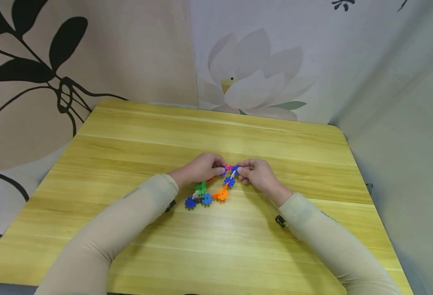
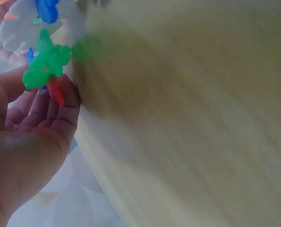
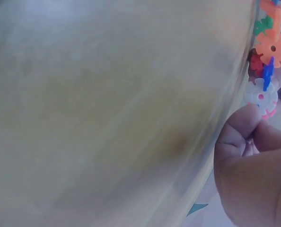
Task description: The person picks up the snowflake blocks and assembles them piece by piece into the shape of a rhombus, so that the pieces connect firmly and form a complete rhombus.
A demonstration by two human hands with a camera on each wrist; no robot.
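A chain of plastic snowflake discs, slotted edge to edge, makes a bent ring between the hands. Its near side shows a dark blue disc (image 1: 191, 202), a lighter blue disc (image 1: 207, 199) and an orange disc (image 1: 221, 194); a green disc (image 1: 200, 188) is on the left. With thumb and fingers the left hand (image 1: 201, 167) pinches a blue disc beside a pink disc (image 1: 229, 167). The right hand (image 1: 258, 175) pinches another blue disc (image 1: 235, 169) on the pink one's other side. In the right wrist view a white disc (image 3: 260, 96) sits by the thumb tip. The left fingers partly hide a red disc (image 2: 56, 92).
A wood-grain table (image 1: 146, 135) spreads under both arms. Behind it hangs a pale cloth backdrop (image 1: 157, 49) with printed leaves and a flower. A dark wrist device (image 1: 280, 221) shows below the right cuff.
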